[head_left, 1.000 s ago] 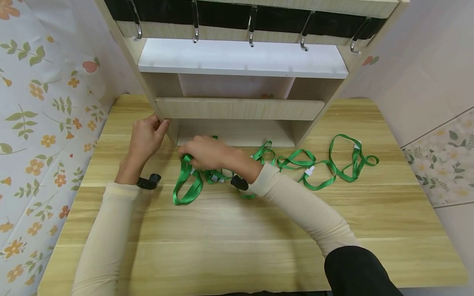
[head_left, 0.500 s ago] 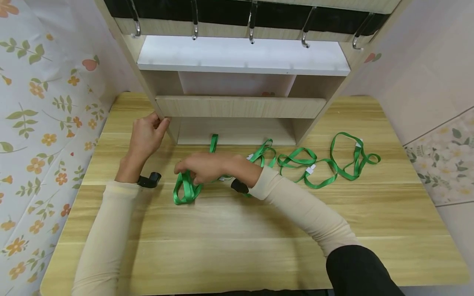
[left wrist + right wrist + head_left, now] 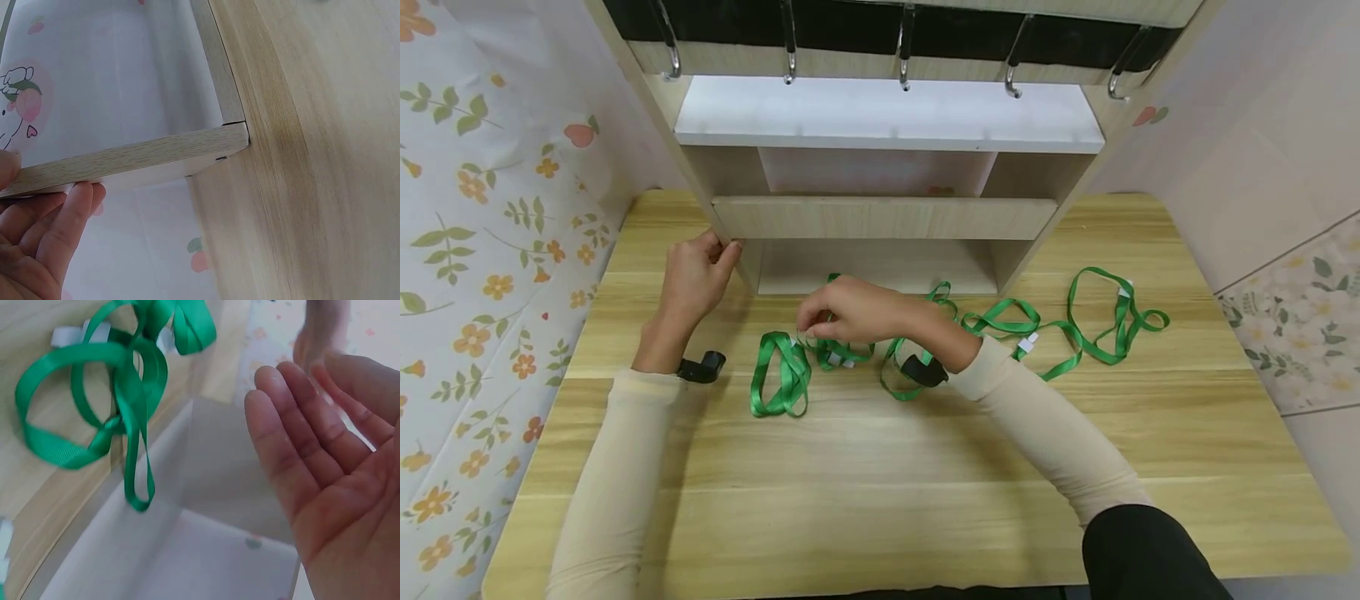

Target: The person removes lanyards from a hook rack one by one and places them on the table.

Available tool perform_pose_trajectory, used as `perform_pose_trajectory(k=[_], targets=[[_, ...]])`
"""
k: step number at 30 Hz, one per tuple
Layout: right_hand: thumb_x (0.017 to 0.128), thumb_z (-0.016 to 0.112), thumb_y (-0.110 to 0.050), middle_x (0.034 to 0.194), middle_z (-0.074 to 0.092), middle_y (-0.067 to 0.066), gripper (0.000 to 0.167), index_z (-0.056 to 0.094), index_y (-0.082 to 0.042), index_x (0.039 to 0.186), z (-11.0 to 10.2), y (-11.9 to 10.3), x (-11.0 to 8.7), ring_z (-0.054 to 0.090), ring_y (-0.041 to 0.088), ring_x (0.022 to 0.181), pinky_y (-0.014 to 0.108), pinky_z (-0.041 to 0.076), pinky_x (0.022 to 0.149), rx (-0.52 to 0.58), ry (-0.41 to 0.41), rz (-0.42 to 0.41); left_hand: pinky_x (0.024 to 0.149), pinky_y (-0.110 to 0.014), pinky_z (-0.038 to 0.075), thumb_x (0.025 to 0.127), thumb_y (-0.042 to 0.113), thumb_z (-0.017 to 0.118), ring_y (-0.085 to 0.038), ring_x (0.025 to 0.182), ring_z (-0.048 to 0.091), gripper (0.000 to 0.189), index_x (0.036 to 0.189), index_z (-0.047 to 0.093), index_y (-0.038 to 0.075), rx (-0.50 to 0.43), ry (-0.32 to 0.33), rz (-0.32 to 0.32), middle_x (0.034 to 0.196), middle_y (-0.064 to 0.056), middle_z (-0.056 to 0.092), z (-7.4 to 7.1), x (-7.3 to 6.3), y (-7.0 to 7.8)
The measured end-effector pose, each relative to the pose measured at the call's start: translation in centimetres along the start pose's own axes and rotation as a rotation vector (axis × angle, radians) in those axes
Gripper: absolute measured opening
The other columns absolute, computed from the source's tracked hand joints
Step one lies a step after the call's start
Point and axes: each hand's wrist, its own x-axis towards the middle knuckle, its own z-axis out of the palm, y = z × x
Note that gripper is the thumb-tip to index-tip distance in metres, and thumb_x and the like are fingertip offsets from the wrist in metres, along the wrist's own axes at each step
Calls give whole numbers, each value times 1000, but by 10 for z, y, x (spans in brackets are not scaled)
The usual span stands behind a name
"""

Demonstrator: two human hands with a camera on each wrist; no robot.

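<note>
In the head view my left hand (image 3: pixel 696 271) holds the left side panel of a wooden shelf unit; the left wrist view shows the thumb and fingers on either side of the panel's edge (image 3: pixel 144 150). My right hand (image 3: pixel 868 310) hovers over the green ribbons with its fingers loosely bent. Nothing lies in its palm in the right wrist view. A folded green ribbon (image 3: pixel 793 385) rests on the table, left of the right hand. Another ribbon bundle (image 3: pixel 829 356) with white tags lies partly hidden under that hand. Further ribbon loops (image 3: pixel 1011 312) stretch to the right.
The shelf unit stands at the back of the wooden table (image 3: pixel 850 500), with a white shelf board (image 3: pixel 887 112) inside. Several metal hooks (image 3: pixel 904 71) hang from its upper part. A flowered sheet (image 3: pixel 497 283) covers the left side; a wall (image 3: pixel 1262 142) rises on the right.
My right hand has let go of the leftmost ribbon, now folded more compactly on the table, and moved right over the neighbouring bundle. My left hand has stayed on the panel.
</note>
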Motion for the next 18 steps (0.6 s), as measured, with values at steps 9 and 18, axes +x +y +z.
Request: perform_pose_trajectory(k=[9,18], targets=[[100,59,-23,65,47,-10,30,61,-18,71,-12,16,-63,38,6,59,25,37,61,-12,160,58,73,-38,55,102,21,55,-41,94,70,30,100,65,-7,43,-76,-20,100,-29,71,-8,-5,1],[99,61,-28,125,67,11,33,67,-5,122,-29,36,-151,60,31,119,50,46,99,-379,356,305,57,-58,48,105,31,48,-49,73,65,42,129,57,-2,427,-304,81,91,-30,69,-47,-28,18]])
